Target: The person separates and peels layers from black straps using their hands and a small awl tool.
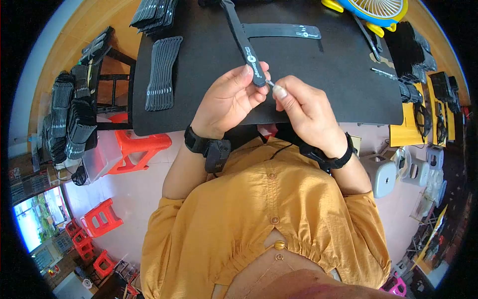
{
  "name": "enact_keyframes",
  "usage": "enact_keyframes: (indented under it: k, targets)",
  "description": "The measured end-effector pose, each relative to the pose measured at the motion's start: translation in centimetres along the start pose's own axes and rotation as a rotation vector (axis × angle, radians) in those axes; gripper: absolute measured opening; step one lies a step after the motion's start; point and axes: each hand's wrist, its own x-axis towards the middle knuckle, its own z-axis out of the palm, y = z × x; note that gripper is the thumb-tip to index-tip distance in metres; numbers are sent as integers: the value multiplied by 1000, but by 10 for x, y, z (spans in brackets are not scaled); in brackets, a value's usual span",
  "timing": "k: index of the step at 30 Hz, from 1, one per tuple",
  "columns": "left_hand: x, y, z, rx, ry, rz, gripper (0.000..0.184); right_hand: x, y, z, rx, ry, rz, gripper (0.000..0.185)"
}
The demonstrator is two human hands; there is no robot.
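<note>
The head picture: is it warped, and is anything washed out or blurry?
In the head view, black corners and a tilted red stool at left suggest wide-lens distortion; there, the bright panel at lower left looks washed out, while the left hand, right hand and strap look fairly sharp.

The work surface is a rectangular black table top (343,94) with rounded near corners. A fanned row of overlapping flat black straps with pale markings (163,74) lies at the left, and a stack of similar black straps (152,17) sits near the far left corner. Toward the far edge rest one flat black strap with white print (281,31), a long thin dark tool (367,37) and a blue-and-yellow fan on yellow feet (376,11); a slender silver-coloured rod (384,74) lies near the right edge
</note>
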Motion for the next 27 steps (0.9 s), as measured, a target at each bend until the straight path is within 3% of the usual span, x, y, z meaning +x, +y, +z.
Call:
enact_keyframes:
  k: [27]
  targets:
    - [1, -14, 4, -138, 48, -5, 36, -2, 2, -2, 17, -43, -26, 9]
